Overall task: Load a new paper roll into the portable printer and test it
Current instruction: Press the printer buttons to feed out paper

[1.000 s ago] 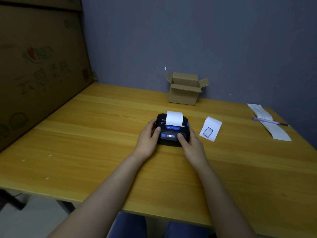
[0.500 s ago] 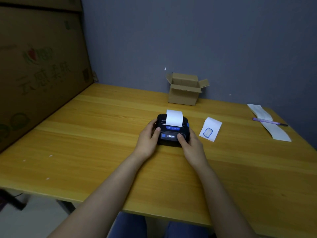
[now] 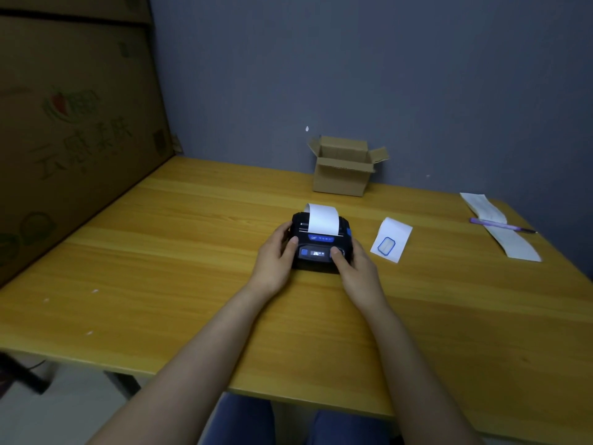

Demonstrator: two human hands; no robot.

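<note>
A small black portable printer with blue trim and a lit display sits mid-table on the wooden table. A blank white paper strip sticks up out of its slot and curls back. My left hand grips the printer's left side, thumb resting on the top front. My right hand holds the right side, its thumb pressed on a button at the front right of the panel. The roll inside is hidden by the shut lid.
A white paper piece with a blue-outlined rectangle lies just right of the printer. Farther right lie a long paper strip and a purple pen across it. An open cardboard box stands by the back wall. A big cardboard sheet leans at left.
The white paper strip sticks out of the printer a little farther than one second ago. Both hands stay in the same grip on the printer.
</note>
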